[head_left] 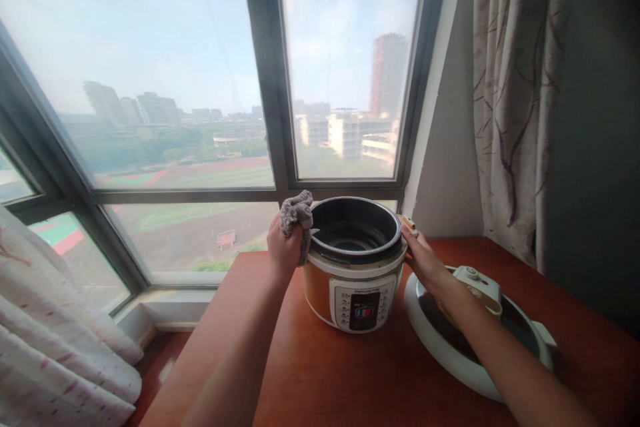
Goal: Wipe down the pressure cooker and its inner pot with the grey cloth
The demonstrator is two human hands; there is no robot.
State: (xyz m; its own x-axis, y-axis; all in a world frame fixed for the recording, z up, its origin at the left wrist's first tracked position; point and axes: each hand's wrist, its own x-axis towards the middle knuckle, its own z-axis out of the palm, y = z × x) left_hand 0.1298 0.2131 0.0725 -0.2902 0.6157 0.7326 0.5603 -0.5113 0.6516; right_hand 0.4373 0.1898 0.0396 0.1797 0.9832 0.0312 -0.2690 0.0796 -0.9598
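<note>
A white and orange-brown electric pressure cooker (317, 287) stands upright on the table, its lid off and its dark inner pot (355, 223) showing. My left hand (286, 243) is closed around a crumpled grey cloth (297, 210) at the cooker's left rim. On the opposite side, my right hand (419, 248) grips the cooker's side handle (409, 223), fingers partly hidden behind it. The round lid (425, 320), white-rimmed with a dark top and a handle, lies on the table under my right forearm, which covers part of it.
The reddish-brown wooden table (320, 380) reaches close to the large windows (345, 67). Patterned curtains (515, 93) hang at the right, and another curtain (55, 333) at the lower left. A white wall (450, 167) stands behind the table's right side.
</note>
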